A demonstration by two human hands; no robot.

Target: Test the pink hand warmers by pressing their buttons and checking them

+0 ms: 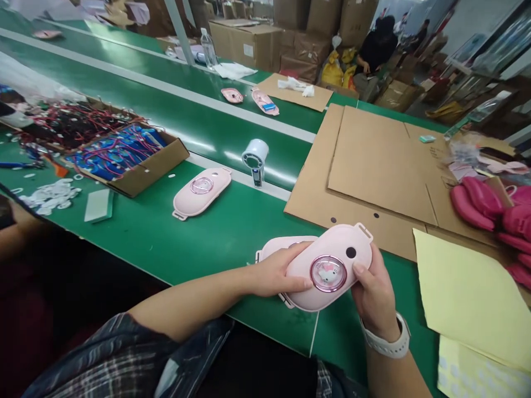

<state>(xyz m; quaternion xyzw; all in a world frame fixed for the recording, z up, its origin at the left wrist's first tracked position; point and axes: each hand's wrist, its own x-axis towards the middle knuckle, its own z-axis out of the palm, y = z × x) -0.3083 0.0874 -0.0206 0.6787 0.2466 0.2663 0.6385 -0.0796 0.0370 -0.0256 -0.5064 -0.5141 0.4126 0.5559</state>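
Note:
A pink oval device (pixel 332 243) with strap loops at its ends is tilted up in front of me. Its face has a round clear window with a cartoon cat inside and a black dot near the upper end. My left hand (pixel 274 272) grips its left side, thumb on the face by the window. My right hand (pixel 375 290), below which a white watch strap shows, closes round the right end with its thumb near the dot. Behind it, partly hidden, lies a second pink oval device (pixel 276 245). Another similar pink device (pixel 207 193) rests farther left on the green table.
A small white fan (pixel 255 157) stands beyond. At left are a cardboard box (pixel 160 163) of blue battery packs and white rings (pixel 52 196). Flat cardboard (pixel 373 160), yellow sheets (pixel 468 293) and dark pink pieces (pixel 477 202) lie right. Another person's arm (pixel 20 232) shows far left.

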